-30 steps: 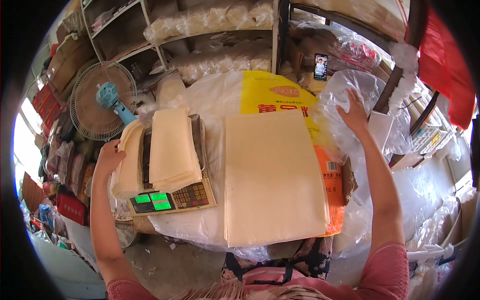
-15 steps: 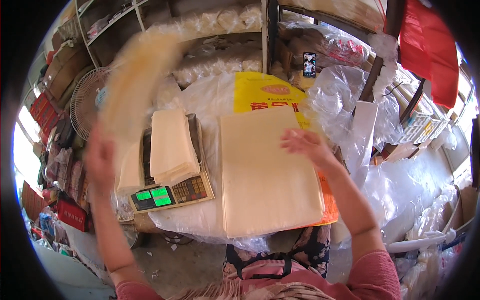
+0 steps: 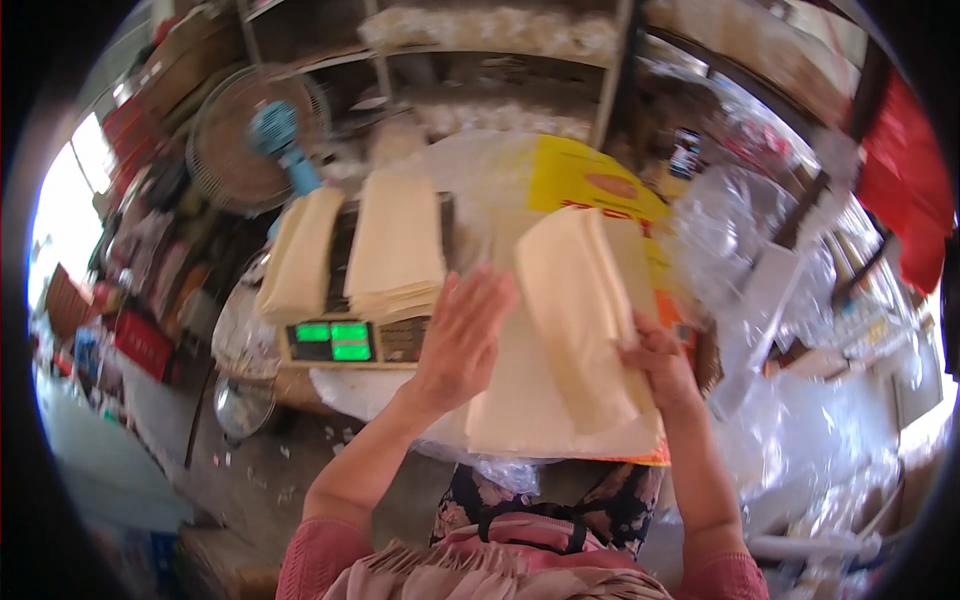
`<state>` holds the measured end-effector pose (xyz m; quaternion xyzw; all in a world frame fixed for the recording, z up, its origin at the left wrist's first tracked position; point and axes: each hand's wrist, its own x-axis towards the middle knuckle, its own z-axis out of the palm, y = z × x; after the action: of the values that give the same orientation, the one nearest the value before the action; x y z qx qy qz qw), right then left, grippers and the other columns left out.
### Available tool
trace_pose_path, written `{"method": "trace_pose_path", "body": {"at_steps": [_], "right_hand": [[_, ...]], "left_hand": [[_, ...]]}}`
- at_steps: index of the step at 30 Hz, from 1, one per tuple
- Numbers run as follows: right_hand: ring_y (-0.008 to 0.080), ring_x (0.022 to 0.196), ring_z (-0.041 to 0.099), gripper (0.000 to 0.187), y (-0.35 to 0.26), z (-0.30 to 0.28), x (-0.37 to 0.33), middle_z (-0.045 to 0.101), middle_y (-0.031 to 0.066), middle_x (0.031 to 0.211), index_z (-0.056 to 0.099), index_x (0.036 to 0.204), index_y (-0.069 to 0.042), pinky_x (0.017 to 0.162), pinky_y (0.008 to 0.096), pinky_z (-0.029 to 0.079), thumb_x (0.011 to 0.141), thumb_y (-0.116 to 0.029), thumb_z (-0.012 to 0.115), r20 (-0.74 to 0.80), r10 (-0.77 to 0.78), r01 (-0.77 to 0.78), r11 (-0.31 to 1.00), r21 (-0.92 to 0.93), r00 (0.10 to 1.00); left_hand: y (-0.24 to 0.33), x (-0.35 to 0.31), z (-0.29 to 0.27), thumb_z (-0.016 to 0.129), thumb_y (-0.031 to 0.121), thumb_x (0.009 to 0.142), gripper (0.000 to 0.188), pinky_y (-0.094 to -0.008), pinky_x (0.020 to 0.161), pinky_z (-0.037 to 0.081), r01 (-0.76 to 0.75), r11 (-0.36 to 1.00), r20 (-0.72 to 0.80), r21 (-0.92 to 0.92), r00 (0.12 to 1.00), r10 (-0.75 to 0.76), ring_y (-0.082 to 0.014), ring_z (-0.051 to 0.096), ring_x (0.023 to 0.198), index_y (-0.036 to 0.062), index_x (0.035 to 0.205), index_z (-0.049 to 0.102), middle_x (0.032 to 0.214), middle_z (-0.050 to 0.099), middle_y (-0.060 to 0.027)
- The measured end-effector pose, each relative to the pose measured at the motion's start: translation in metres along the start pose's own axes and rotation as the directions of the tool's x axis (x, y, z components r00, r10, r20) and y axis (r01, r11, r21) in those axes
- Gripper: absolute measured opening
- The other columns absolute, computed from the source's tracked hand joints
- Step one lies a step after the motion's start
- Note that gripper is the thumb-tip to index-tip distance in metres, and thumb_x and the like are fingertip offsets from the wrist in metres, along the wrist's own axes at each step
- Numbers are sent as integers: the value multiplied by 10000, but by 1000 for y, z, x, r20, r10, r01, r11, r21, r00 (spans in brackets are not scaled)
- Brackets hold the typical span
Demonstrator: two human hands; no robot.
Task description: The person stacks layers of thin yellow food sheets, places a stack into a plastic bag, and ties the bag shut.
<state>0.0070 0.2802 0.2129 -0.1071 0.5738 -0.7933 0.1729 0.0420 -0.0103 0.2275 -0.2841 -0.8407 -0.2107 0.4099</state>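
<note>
A flat stack of large, thin cream-coloured sheets [image 3: 500,420] lies on the table in front of me. Over it, my right hand [image 3: 663,366] grips the right edge of a folded cream sheet [image 3: 575,310], whose fold runs lengthwise. My left hand [image 3: 465,335] is empty, its fingers stretched out, between that sheet and the scale. On the digital scale [image 3: 345,342], with its lit green displays, rests a folded sheet bundle [image 3: 395,245]. A second folded bundle [image 3: 300,255] lies at its left side. Whether the sheets are paper or a foodstuff I cannot tell.
A round fan [image 3: 258,140] stands behind the scale at the left. Yellow-and-white sacking [image 3: 585,170] covers the table. Crumpled clear plastic [image 3: 740,235] and a phone [image 3: 685,152] are at the right rear. Shelves of bagged goods [image 3: 490,32] line the back.
My left hand has come from the far left, where a blurred sheet hung above it, to beside the stack. My right hand now holds a folded sheet. The view has shifted left.
</note>
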Motion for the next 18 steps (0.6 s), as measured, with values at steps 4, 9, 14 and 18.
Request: {"method": "trace_pose_path", "body": {"at_steps": [4,9,14,18], "right_hand": [[183,1056,628,516,-22,51,39,622,141,1218,451,1370,38,930,286,490,867,2,562,56,-42,44,998,-44,998],[206,989,649,471,-18,154,139,639,161,1165,450,1363,61,891,316,519,913,-48,535,276,-137,91,981,170,951],[207,849,664,319,60,192,241,684,134,980,591,1185,31,756,346,551,883,-69,573,83,-74,65,993,103,994],[318,837,670,245,91,210,254,690,198,882,666,1007,-2,762,394,521,828,-127,556,-48,-263,211,859,-466,964]], "left_hand": [[-60,-30,-42,536,82,949,419,-377,1119,305,391,919,-389,-51,839,-379,-289,447,1329,-14,1354,489,1408,499,-152],[-112,-20,-96,511,49,958,406,-338,1106,315,404,863,-531,-304,680,-506,-204,465,1302,-14,1358,485,1400,509,-112],[-149,38,-101,451,-26,920,352,-317,1024,397,486,803,-356,-344,724,-591,-182,572,1166,20,1232,607,1225,636,-92],[-208,46,-53,418,24,935,347,-365,1020,422,487,873,18,-30,873,-487,-306,579,1176,36,1239,586,1198,637,-188]]}}
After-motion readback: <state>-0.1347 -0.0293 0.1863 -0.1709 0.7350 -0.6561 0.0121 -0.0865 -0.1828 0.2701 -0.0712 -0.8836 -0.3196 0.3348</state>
